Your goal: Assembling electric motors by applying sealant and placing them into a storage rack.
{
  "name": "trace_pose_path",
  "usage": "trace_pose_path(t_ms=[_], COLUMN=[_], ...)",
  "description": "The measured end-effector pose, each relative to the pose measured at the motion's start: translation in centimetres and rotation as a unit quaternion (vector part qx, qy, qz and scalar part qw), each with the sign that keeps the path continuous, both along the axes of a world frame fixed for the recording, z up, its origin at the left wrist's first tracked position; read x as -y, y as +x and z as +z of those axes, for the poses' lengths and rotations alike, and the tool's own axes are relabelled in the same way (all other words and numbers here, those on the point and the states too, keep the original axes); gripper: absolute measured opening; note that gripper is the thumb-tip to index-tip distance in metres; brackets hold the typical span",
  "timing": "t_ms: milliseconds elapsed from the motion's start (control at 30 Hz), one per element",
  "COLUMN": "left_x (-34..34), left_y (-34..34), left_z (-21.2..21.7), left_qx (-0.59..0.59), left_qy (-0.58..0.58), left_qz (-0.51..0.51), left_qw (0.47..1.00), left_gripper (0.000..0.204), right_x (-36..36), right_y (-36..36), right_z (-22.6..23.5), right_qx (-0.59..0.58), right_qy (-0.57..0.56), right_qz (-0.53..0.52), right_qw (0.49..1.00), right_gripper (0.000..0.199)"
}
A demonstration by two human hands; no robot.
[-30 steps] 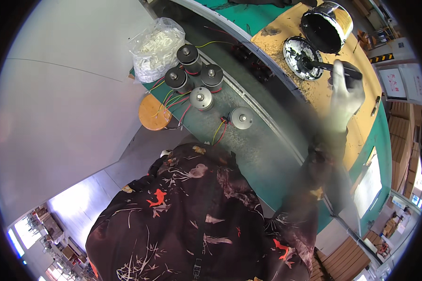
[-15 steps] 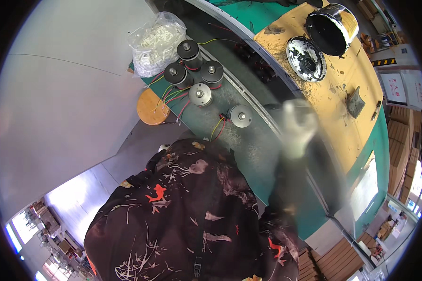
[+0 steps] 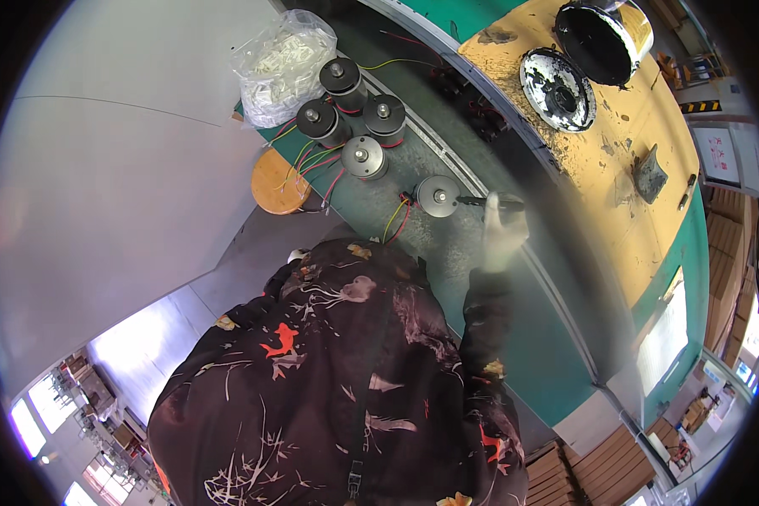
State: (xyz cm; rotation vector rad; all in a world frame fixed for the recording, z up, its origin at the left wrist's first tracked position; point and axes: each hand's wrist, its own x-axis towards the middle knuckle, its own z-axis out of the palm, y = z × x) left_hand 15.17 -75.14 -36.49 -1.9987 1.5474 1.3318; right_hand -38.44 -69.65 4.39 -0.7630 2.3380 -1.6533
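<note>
Head view: blurred fingers (image 3: 492, 218) of the right hand (image 3: 506, 239), right of centre in the frame, are closed around a slim dark tool (image 3: 474, 201), its narrow end pointing left. That end lies at the right rim of a grey-topped motor (image 3: 438, 196), which stands apart on the green worktop (image 3: 455, 261); whether it touches the motor, I cannot tell. Red and yellow wires (image 3: 390, 221) trail from the motor's left side.

What looks like a bit of the left hand (image 3: 297, 255) shows at the jacket's (image 3: 337, 363) left edge, too small to tell how its fingers stand or what they hold.

Up and left of the lone motor, another grey-topped motor (image 3: 364, 158) stands near three black-topped motors (image 3: 384, 115). Beyond them, at upper left, is a clear bag (image 3: 282, 72) of white pieces; below it sits a round wooden stool (image 3: 278, 181).

At upper right, a tan board (image 3: 594, 181) carries a tipped, black-smeared tin (image 3: 637, 27), a white lid (image 3: 538, 71) coated with black, and a dark scrap (image 3: 650, 175).
</note>
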Motion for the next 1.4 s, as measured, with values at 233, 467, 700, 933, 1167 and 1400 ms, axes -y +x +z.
trace_pose_path(t_ms=[233,467,700,933,1167,1400], left_x=[-0.5,-0.6,2.4,7.2,4.8,7.4], left_y=[0.4,-0.8,-5.0,-22.6,-38.0,-42.5], left_z=[0.9,4.2,11.3,30.8,41.9,39.8], left_qx=[0.012,0.021,0.010,-0.152,-0.247,-0.177], left_qy=[0.004,0.003,-0.029,-0.124,-0.402,-0.344], left_qz=[0.004,0.006,0.005,-0.231,-0.432,-0.476], left_qw=[1.000,1.000,1.000,0.953,0.768,0.790], left_gripper=[0.048,0.048,0.048,0.052,0.089,0.084], right_x=[-0.1,-0.4,-1.8,-7.1,-6.6,-6.2], right_y=[0.2,0.5,-1.9,-12.6,-18.4,-18.5], right_z=[0.4,0.9,7.5,14.7,13.5,13.1], right_qx=[0.013,0.018,0.121,0.037,0.125,0.063], right_qy=[0.006,0.000,-0.110,-0.245,-0.360,-0.316], right_qz=[0.014,0.025,0.001,-0.069,-0.059,-0.019], right_qw=[1.000,1.000,0.987,0.966,0.923,0.946], right_gripper=[0.015,0.015,0.012,0.028,0.025,0.022])
